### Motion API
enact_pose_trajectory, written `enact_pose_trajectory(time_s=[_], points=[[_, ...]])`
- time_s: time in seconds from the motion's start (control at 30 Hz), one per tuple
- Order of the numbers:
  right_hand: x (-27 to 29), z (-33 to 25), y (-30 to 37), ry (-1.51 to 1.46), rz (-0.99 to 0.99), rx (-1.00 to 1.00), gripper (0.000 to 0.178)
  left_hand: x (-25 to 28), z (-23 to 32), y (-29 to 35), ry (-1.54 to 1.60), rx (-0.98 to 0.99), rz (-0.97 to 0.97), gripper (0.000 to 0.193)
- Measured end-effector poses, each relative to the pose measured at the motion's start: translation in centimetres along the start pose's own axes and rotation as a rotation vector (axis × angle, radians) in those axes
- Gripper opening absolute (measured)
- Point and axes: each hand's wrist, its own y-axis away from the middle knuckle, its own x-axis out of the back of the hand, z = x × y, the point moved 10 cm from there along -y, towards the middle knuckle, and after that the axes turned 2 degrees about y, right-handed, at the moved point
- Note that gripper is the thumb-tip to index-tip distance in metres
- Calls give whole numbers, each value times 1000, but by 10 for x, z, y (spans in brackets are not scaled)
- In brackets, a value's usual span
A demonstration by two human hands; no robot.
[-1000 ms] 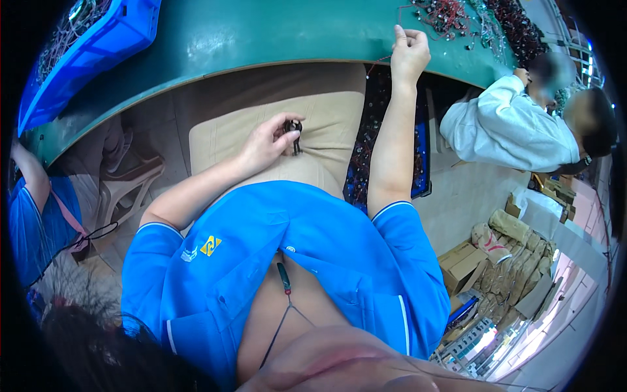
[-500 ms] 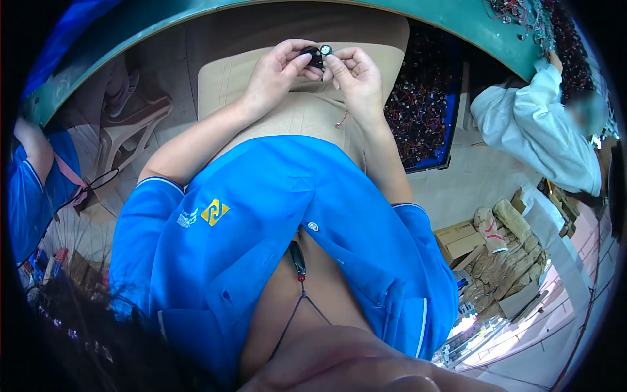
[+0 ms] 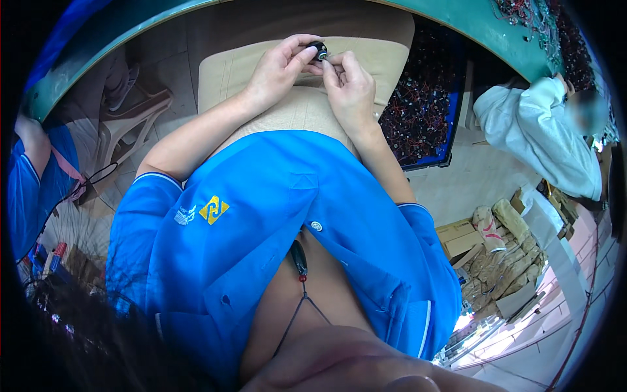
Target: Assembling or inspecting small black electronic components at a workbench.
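Observation:
Over my lap, my left hand (image 3: pixel 277 72) is closed, thumb and fingers pinching a small black rounded part (image 3: pixel 319 48). A round face with a pale ring shows on the near side of that part. My right hand (image 3: pixel 351 88) is closed too, its thumb and fingertips pinched together right at the part's near edge. Whatever lies between those right fingertips is too small to make out. Both hands are close together over the beige cloth (image 3: pixel 238 72) across my lap.
A blue-rimmed crate (image 3: pixel 418 117) of small dark parts with red wires stands to the right. The green table edge (image 3: pixel 144 29) curves across the far side. A co-worker in a pale sleeve (image 3: pixel 535 130) works at the right; another person's blue sleeve (image 3: pixel 29 189) is at the left.
My right hand has turned and drawn its fingertips in. The small round piece it held beside the black part now shows against that part. A red wire that dangled below is out of sight.

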Motion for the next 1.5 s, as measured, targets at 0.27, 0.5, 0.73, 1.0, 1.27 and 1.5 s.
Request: enact_pose_trajectory(time_s=[0.27, 0.5, 0.73, 1.0, 1.27, 1.5], points=[[3, -15, 1, 102, 60, 107, 7, -2, -5, 0, 16, -25, -16, 30], [2, -23, 4, 200, 40, 193, 6, -3, -8, 2, -34, -29, -45, 32], [1, -30, 4, 264, 13, 229, 5, -4, -7, 4, -68, -31, -59, 32], [6, -30, 8, 268, 15, 211, 5, -8, -3, 6, -104, -12, -79, 33], [12, -28, 13, 228, 50, 178, 5, -11, -6, 4, -69, -31, -105, 34], [8, -30, 14, 279, 28, 211, 5, -14, -1, 5, -2, -32, -147, 32]])
